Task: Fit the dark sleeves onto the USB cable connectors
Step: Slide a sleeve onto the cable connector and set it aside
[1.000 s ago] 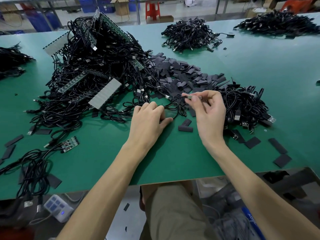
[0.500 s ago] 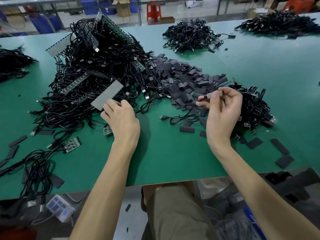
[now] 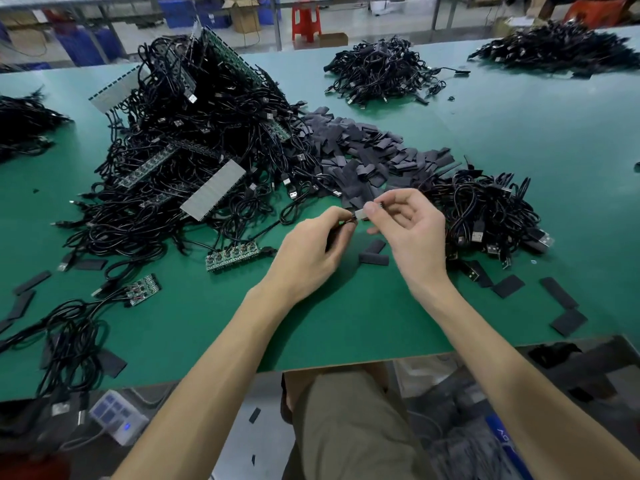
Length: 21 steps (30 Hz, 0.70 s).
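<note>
Above the green table (image 3: pixel 346 317) my right hand (image 3: pixel 412 233) pinches a small pale connector piece (image 3: pixel 362 213) between thumb and fingertips. My left hand (image 3: pixel 311 251) meets it from the left, fingers curled around a black cable end (image 3: pixel 348 221) right at that piece. Whether the two parts are joined is hidden by my fingers. A heap of flat dark sleeves (image 3: pixel 367 150) lies just behind my hands. Two loose sleeves (image 3: pixel 374 254) lie on the table between my hands.
A big tangle of black USB cables and circuit boards (image 3: pixel 194 157) fills the left. A smaller cable pile (image 3: pixel 485 213) sits to the right. A green board (image 3: pixel 232 257) lies left of my left hand. More cable piles (image 3: pixel 377 71) sit far back. Stray sleeves (image 3: pixel 561 299) dot the right.
My left hand left the cable heap on the left and came across to my right hand, now gripping a cable end. My right hand lowered slightly, still pinching its piece.
</note>
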{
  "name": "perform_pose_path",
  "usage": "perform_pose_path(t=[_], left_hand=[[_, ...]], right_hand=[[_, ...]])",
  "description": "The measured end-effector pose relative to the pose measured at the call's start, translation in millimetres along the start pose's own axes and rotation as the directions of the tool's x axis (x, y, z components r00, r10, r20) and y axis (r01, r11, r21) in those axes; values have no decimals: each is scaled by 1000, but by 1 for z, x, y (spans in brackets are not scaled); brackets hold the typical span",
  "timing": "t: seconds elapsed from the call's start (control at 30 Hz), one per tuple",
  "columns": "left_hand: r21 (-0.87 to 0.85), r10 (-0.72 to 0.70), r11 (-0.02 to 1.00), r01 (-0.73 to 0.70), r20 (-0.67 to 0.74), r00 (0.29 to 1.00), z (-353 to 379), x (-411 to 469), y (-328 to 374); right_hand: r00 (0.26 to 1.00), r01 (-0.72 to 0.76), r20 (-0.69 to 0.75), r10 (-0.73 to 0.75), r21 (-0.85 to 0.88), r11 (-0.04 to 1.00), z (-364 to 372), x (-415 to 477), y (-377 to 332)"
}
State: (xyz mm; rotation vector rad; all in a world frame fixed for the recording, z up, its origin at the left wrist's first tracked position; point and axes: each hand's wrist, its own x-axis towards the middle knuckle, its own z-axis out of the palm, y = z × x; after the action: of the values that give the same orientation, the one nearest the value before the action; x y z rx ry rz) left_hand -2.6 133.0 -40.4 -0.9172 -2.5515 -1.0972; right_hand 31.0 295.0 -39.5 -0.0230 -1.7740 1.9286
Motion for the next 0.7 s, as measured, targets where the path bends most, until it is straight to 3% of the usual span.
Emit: perform_pose_path(t=[0.1, 0.2, 0.4, 0.5, 0.7], left_hand=[[111, -30, 993, 41, -100, 995, 0, 0, 0], [228, -161, 954, 197, -170, 972, 1, 3, -2], [385, -327, 842, 378, -191, 925, -1, 3, -10], [391, -346, 834, 390, -180, 921, 0, 4, -13], [390, -326, 842, 372, -180, 928, 1, 3, -15]], right_hand=[[999, 11, 51, -6, -102, 995, -1, 1, 3], [997, 1, 71, 16, -241, 971, -1, 1, 6], [957, 83, 258, 136, -686, 723, 1, -2, 13], [937, 154, 322, 136, -731, 665, 5, -4, 13], [877, 196, 438, 199, -703, 684, 6, -6, 8]])
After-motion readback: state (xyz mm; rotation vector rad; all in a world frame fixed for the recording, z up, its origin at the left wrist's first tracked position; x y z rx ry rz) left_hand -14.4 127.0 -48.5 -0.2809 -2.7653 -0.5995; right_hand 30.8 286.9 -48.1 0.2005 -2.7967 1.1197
